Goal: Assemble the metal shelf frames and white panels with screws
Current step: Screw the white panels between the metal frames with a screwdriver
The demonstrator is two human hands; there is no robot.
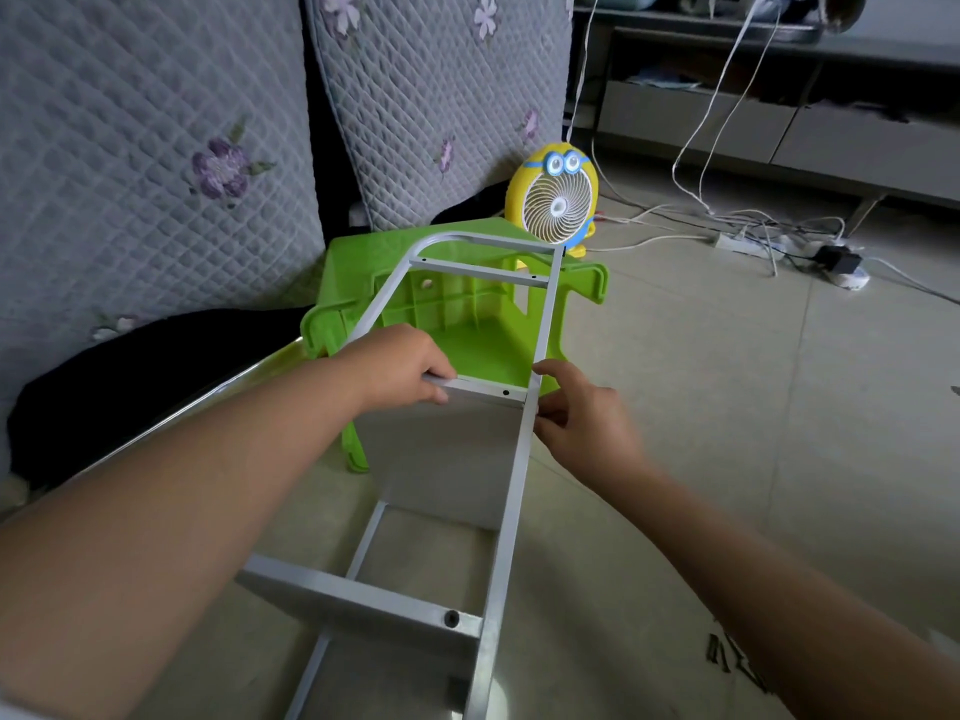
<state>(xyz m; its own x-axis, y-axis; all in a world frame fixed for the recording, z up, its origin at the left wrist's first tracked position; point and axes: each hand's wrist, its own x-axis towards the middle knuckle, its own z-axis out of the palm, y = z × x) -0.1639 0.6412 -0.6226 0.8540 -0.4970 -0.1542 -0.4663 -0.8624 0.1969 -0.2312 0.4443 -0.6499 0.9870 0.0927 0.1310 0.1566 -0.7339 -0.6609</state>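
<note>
A silver metal shelf frame [548, 304] runs from the bottom of the view up to a rounded far end. A white panel [441, 449] stands under its middle cross bar [493, 392], which shows a screw hole. A second white panel [363, 615] sits under the near cross bar. My left hand [400, 366] grips the left end of the middle cross bar, fingers curled over it. My right hand [582, 413] pinches the frame's right rail beside that bar. Several dark screws [727, 662] lie on the floor at the lower right.
A green plastic stool [467, 330] lies on its side under the frame's far end. A yellow cartoon fan [556, 200] stands behind it. Quilted cushions [156, 148] lean at the left. White cables and a power strip [753, 241] spread over the tiled floor at the right.
</note>
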